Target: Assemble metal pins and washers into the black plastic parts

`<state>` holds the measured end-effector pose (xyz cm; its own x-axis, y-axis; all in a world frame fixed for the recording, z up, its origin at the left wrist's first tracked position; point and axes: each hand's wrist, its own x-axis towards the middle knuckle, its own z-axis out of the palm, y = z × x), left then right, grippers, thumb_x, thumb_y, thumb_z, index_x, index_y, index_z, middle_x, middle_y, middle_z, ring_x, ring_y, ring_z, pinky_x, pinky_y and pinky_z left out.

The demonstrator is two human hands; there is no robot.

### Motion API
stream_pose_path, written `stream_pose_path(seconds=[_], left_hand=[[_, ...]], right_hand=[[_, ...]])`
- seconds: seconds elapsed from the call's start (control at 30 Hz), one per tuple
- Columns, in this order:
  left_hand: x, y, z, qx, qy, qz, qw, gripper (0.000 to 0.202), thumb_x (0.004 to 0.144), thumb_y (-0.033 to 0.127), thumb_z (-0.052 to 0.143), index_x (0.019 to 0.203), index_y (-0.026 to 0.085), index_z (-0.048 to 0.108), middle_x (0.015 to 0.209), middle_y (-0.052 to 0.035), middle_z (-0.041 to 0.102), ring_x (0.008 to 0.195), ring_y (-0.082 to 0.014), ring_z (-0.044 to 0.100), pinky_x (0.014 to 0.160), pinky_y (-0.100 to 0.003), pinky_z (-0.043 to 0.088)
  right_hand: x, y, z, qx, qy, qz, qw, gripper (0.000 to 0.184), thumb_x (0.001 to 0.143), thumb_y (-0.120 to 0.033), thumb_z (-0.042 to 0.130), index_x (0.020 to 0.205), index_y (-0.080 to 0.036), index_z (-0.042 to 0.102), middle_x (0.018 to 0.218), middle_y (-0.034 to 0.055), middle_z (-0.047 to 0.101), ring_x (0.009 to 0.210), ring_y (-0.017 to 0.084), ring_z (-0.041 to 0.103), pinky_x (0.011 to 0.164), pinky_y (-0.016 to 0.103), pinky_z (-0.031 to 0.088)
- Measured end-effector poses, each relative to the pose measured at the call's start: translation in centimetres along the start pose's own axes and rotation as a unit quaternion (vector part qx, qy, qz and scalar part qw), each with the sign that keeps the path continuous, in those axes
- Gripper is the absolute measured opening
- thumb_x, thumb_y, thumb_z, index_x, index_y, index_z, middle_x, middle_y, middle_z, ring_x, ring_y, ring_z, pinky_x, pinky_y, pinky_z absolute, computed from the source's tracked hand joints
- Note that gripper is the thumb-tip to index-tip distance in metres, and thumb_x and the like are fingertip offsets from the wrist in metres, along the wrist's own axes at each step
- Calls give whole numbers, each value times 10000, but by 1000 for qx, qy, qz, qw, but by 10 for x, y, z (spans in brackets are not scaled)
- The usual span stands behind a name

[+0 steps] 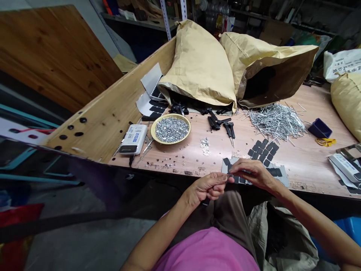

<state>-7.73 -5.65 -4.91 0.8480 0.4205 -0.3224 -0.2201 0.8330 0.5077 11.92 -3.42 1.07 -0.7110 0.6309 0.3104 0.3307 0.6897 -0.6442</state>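
Observation:
My left hand (pixel 210 187) is closed around a black plastic part (pixel 206 202); its end shows below the fingers, and the rest is hidden. My right hand (pixel 252 172) has its thumb and fingertips pinched together against the left fingertips. Something small and dark is between them, too small to name. Under the right hand lies a grey backing sheet (pixel 284 176) with black rounded pads. More black pads (pixel 263 151) are spread just beyond it. A small cluster of metal washers (pixel 205 146) lies ahead of my left hand.
Beyond stand a yellow bowl (pixel 170 143) of small metal pieces, black plastic parts (pixel 229 130), a heap of metal rods (pixel 278 121) and two large paper sacks (pixel 201 64). A white box (pixel 134 139) is at left, a dark blue tray (pixel 320 128) at right. An open sack (pixel 296 241) stands below the table edge.

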Motion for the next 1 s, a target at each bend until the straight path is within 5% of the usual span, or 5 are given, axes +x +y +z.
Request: stream_pose_path(seconds=[0.43,0.6,0.73,0.9,1.0], left_hand=[[2,-5,9,106,101,115,983,586,602,577,735,916,85,689,430,121,277,350,8,131,355,-160,67],[8,-11,14,233,195,262,916,553,706,603,624,920,101,719,430,78,356,383,-33,275,369,-174,202],[12,-18,14,361,267,366,815,379,820,481,558,879,155,741,655,-35,672,587,-130,584,543,-230,467],[16,-22,8,465,306,454,695,311,864,396,515,930,189,736,854,-81,733,761,-175,667,690,-263,522],[13,-17,7,429,297,427,738,362,835,458,538,906,166,739,733,-72,692,654,-151,621,606,-249,491]], right_hand=[[0,-1,-4,-80,-15,11,997,331,937,-399,420,834,-169,634,731,44,660,653,112,619,599,207,476],[-3,-1,1,-157,11,0,988,342,968,-370,352,835,-166,591,735,52,601,663,122,560,588,221,439],[-3,1,7,-237,4,-29,971,339,980,-337,322,790,-172,549,655,37,542,613,142,471,584,260,394],[-3,2,10,-175,19,-6,984,308,984,-337,312,840,-165,523,698,31,554,607,121,481,560,233,395],[-4,0,4,-113,7,11,994,264,975,-340,352,903,-166,537,758,33,591,644,106,534,574,210,420]])
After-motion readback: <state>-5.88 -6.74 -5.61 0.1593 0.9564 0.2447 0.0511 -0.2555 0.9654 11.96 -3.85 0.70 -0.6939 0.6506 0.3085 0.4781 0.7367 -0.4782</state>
